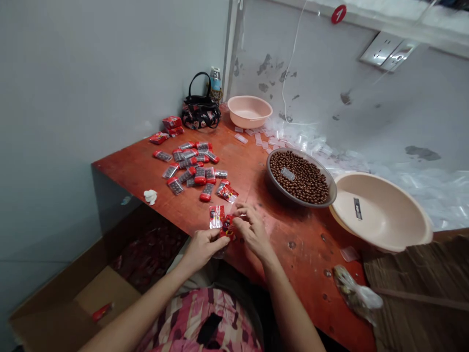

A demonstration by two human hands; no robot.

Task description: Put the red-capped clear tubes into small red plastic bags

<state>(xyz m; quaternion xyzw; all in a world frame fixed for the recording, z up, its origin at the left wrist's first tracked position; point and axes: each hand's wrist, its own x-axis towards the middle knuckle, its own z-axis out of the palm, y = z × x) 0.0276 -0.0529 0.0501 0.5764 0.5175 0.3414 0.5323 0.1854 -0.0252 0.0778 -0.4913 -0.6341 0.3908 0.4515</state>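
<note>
Red desk (242, 168) bears a grey bowl (272, 189) of brown balls (304, 178); at its near edge, a left hand (201, 248) pinches, beside a loosely open right hand (252, 231), a small, glossy red packet (227, 226) with dark and yellow print.

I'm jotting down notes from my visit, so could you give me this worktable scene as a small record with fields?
Left hand: the left hand pinches a small red packet
Right hand: the right hand has its fingers at the packet; grip unclear
Surface: red-orange table
Bowl: grey bowl holding small brown balls
Packs: red-and-clear packs, scattered beyond the hands
Basins: small one near the handbag, large one beside the bowl
</note>
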